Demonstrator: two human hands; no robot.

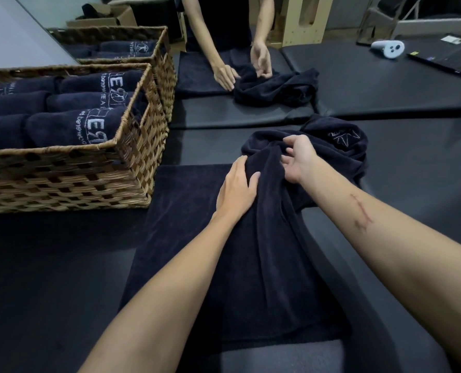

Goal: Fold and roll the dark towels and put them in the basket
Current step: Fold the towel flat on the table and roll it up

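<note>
A dark navy towel (264, 265) lies lengthwise on the black padded table in front of me, flat on its left half and bunched into a ridge on its right. My left hand (236, 188) rests flat on the towel beside the ridge, fingers straight. My right hand (298, 160) grips the bunched far end of the towel, fingers curled into the cloth. A wicker basket (132, 168) stands to the left, holding several rolled dark towels (70, 127) with white lettering.
A second wicker basket (164, 63) with rolled towels stands behind the first. Across the table another person's hands (251, 68) handle another dark towel (277, 87). A white controller (388, 48) and a laptop (450, 53) lie at the far right.
</note>
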